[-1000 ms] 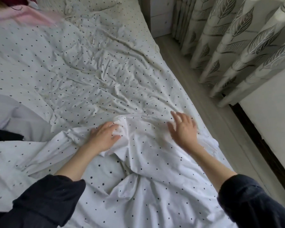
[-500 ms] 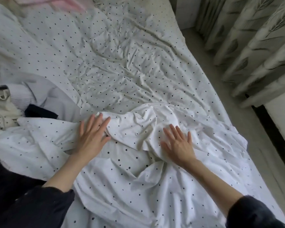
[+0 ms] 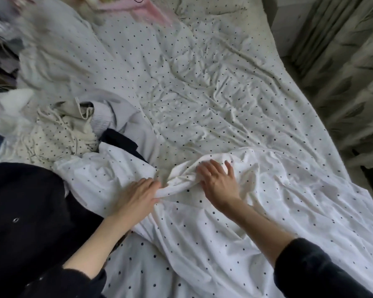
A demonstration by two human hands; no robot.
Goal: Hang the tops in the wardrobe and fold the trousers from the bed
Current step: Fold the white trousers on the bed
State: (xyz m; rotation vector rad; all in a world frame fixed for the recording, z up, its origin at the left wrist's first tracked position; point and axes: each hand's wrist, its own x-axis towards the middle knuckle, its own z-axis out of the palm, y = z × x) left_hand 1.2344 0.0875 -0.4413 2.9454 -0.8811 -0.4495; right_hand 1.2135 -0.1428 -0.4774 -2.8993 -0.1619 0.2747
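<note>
A white garment with black dots [image 3: 202, 233] lies spread on the near part of the bed [image 3: 202, 82], whose sheet is also dotted. Both hands are on it, close together. My left hand [image 3: 138, 196] holds one end of a bunched fold of the cloth between thumb and fingers; blur hides the detail. My right hand [image 3: 219, 181] presses on the garment with spread, straight fingers at the fold's other end. A heap of clothes lies to the left: a cream dotted piece [image 3: 58, 136], a grey piece [image 3: 125, 112] and a dark piece [image 3: 121, 138].
A black garment [image 3: 30, 211] covers the near left corner of the bed. A pink garment [image 3: 146, 9] lies at the far end. Leaf-patterned curtains [image 3: 342, 72] hang along the right, with a strip of floor between them and the bed's edge.
The view has swung left, showing the clothes heap. My hands have moved closer together, and the cloth between them has bunched into a fold.
</note>
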